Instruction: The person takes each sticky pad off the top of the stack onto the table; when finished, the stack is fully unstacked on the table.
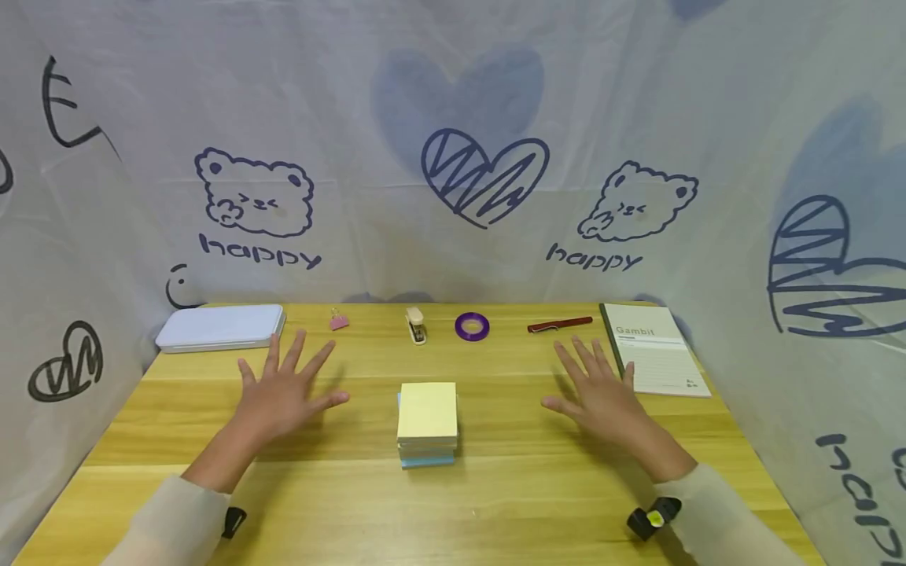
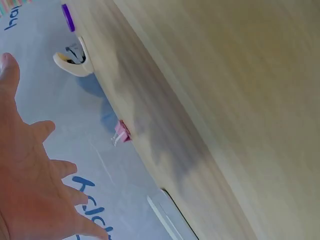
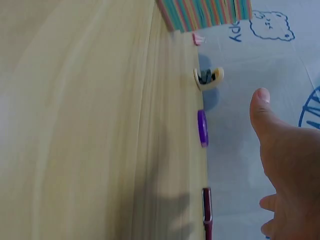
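Observation:
My left hand (image 1: 278, 401) hovers above the left half of the table with its fingers spread, holding nothing. On the other side my right hand (image 1: 602, 401) is likewise spread and holds nothing. Between the two stands a stack of sticky notes (image 1: 428, 413), pale yellow on top with blue at the bottom. A white case (image 1: 221, 328) and a pink binder clip (image 1: 339, 321) lie beyond the left hand. Nearest the right hand are a dark red pen (image 1: 560, 325) and a notebook (image 1: 658, 350) marked "Gambit".
At the back middle a small white stapler (image 1: 416, 325) stands beside a purple roll of tape (image 1: 472, 326). Printed cloth (image 1: 368, 220) hangs behind the wooden table (image 1: 495, 503) and along both sides.

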Demonstrator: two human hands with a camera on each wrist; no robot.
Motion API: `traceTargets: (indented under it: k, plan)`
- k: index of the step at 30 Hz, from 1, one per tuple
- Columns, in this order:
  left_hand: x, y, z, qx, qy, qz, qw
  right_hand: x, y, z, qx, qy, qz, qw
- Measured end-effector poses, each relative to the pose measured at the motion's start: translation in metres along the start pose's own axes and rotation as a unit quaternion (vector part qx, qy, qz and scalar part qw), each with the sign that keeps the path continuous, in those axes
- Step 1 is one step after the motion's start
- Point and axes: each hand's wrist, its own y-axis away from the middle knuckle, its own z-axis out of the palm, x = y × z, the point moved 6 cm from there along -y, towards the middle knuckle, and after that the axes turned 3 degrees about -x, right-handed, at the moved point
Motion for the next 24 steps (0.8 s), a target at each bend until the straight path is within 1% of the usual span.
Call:
traceTargets:
  k: [5, 9, 13, 17, 19, 21, 22, 24]
  plan:
    - [0.011, 0.003, 0.001, -0.004, 0.013, 0.015, 0.9998, -0.017, -0.004, 0.002, -0.01, -0.012, -0.023, 1.0]
    - [0.027, 0.009, 0.003, 0.001, 0.031, 0.032, 0.999, -0.033, -0.008, 0.003, -0.017, -0.029, -0.046, 0.998]
    - [0.043, 0.016, 0.008, 0.003, 0.065, 0.056, 0.9963, -0.05, -0.011, 0.004, -0.026, -0.047, -0.07, 0.996]
    - [0.059, 0.021, 0.015, -0.001, 0.11, 0.086, 0.9902, -0.067, -0.014, 0.005, -0.036, -0.069, -0.092, 0.993]
    - [0.067, 0.023, 0.019, -0.002, 0.144, 0.105, 0.9841, -0.076, -0.015, 0.006, -0.045, -0.081, -0.105, 0.99]
    - [0.076, 0.025, 0.022, -0.007, 0.189, 0.126, 0.9739, -0.085, -0.016, 0.008, -0.053, -0.088, -0.119, 0.988]
    - [0.079, 0.025, 0.024, -0.013, 0.212, 0.136, 0.9676, -0.09, -0.017, 0.008, -0.059, -0.096, -0.126, 0.986]
    - [0.086, 0.027, 0.028, -0.03, 0.268, 0.151, 0.951, -0.1, -0.017, 0.009, -0.076, -0.124, -0.141, 0.979]
